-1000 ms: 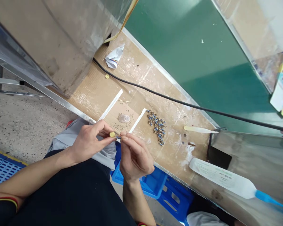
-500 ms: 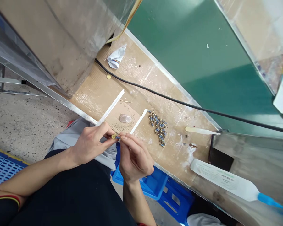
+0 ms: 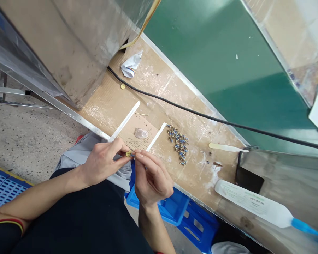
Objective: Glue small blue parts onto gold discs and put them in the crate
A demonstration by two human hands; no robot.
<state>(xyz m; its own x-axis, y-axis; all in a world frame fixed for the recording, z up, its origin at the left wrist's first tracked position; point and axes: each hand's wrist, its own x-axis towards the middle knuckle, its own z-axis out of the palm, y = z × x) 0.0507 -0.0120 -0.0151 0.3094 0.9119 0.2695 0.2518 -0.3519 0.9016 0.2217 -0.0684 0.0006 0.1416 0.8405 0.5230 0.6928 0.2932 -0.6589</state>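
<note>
Between the thumb and fingers of my left hand (image 3: pixel 102 162) is a small round yellow disc (image 3: pixel 128 153). My right hand (image 3: pixel 152 174) pinches a tiny blue piece (image 3: pixel 133 154) right against the disc; its exact kind is too small to make out. Both hands meet just over the front edge of the bench. Beyond them, a clear plastic cap-like piece (image 3: pixel 141 133) lies among scattered tiny bits between two white strips (image 3: pixel 125 121). Right of the strips lies a pile of small blue and brass-coloured parts (image 3: pixel 178 144).
A black cable (image 3: pixel 175 104) crosses the cardboard-covered bench. A white glue bottle (image 3: pixel 254 204) with a blue tip lies at the right, near a pale flat stick (image 3: pixel 228 147). Farther back are a crumpled cloth (image 3: pixel 131 65) and another yellow disc (image 3: pixel 122 86). Blue crates (image 3: pixel 175 208) stand below.
The hands keep the same grip on the disc and the blue piece. The view has shifted very slightly; nothing else has visibly moved.
</note>
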